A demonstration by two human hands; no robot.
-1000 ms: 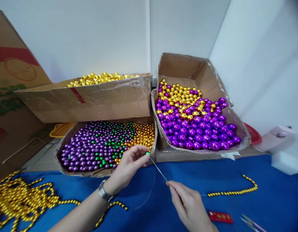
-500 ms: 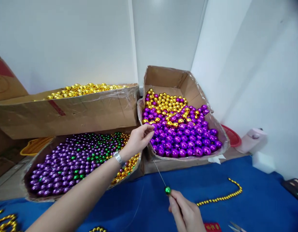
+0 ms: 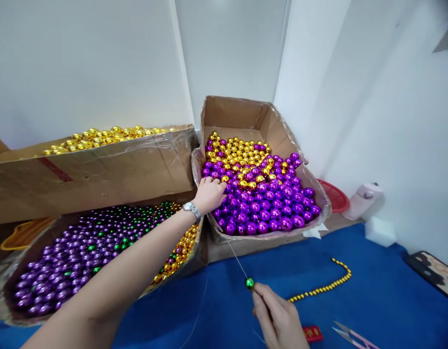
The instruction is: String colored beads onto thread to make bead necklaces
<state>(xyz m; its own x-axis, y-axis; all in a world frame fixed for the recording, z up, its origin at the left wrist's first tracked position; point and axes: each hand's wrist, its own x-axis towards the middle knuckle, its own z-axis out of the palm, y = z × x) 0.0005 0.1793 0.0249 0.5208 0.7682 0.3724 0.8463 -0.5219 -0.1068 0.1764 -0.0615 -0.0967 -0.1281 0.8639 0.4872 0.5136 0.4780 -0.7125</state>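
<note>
My left hand point(image 3: 210, 193), with a watch on the wrist, reaches into the right cardboard box point(image 3: 267, 236). Its curled fingers touch the shiny purple beads point(image 3: 265, 213) near the box's left side; whether a bead is between them is hidden. Gold beads point(image 3: 241, 151) lie behind the purple ones. Below the box's front edge, my right hand point(image 3: 278, 315) is closed in a pinch on a long thin needle point(image 3: 237, 259), which slants up and left. One green bead point(image 3: 249, 282) sits on the needle against the fingertips.
Left, a box holds small purple beads point(image 3: 64, 261) with green and gold ones; above it stands a box of gold beads point(image 3: 100, 138). On the blue cloth point(image 3: 216, 310) lie a gold bead strand point(image 3: 327, 287), snips point(image 3: 354, 337), a red packet point(image 3: 313, 333) and a phone point(image 3: 432, 271).
My left hand has moved from the box's left edge in among the purple beads. The right hand still holds the needle with the green bead. The view has turned slightly right.
</note>
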